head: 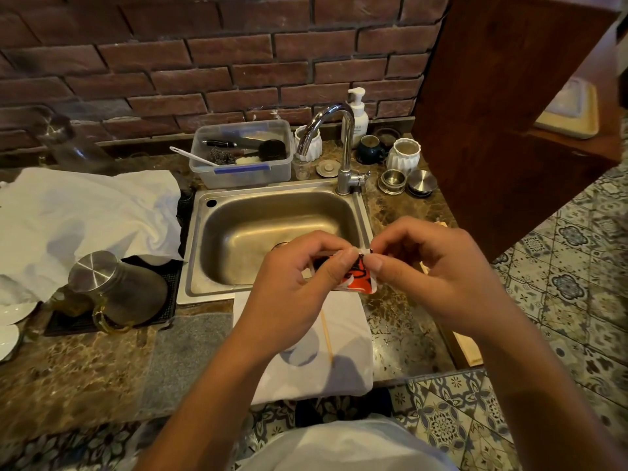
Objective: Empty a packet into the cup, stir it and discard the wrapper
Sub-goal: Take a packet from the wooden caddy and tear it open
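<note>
packet (361,278) mostly hidden by fingers (339,266); print unreadable | plates (10,326) cut by left edge

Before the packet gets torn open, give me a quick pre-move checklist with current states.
1. Both hands on packet: ok; left hand and right hand pinch its top edge.
2. Packet already open: cannot tell.
3. Cup in view to pour into: not ok; none clearly visible near the hands.
4. Stir stick ready: ok; lies on white cloth.
5. Spill zone: ok; packet is over the sink edge.
</note>
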